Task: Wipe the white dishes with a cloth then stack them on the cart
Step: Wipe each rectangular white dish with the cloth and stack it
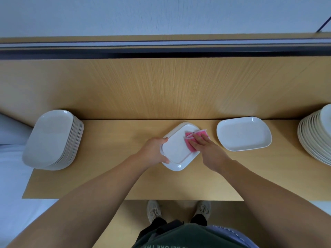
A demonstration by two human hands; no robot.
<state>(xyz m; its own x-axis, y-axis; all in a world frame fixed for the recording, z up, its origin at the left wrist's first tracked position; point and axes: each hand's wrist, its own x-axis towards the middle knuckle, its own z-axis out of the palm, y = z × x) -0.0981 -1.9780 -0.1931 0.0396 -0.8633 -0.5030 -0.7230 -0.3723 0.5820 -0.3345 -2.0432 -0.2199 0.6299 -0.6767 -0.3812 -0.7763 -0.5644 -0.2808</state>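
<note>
Two bare hands worked on one white dish (176, 153) that lay bottom up near the middle of a wooden top (125, 176), close to its far edge. The left hand (155, 151) held the dish by its left rim, thumb and fingers curled round the edge. The right hand (208, 149) lay with straight fingers on a pink cloth (192, 138), pressing it onto the far right corner of the dish, where part of the cloth hung past the rim. Just to the right, apart from the first, a second dish (243, 134) sat right way up. A tall stack of dishes (52, 140) stood at the left end of the top, and another pile of dishes (317, 135) stood at the far right, cut off by the frame. Behind them rose a wooden back panel (161, 86). At the near side, below the top, the person's pale shoes (153, 210) showed on the floor
</note>
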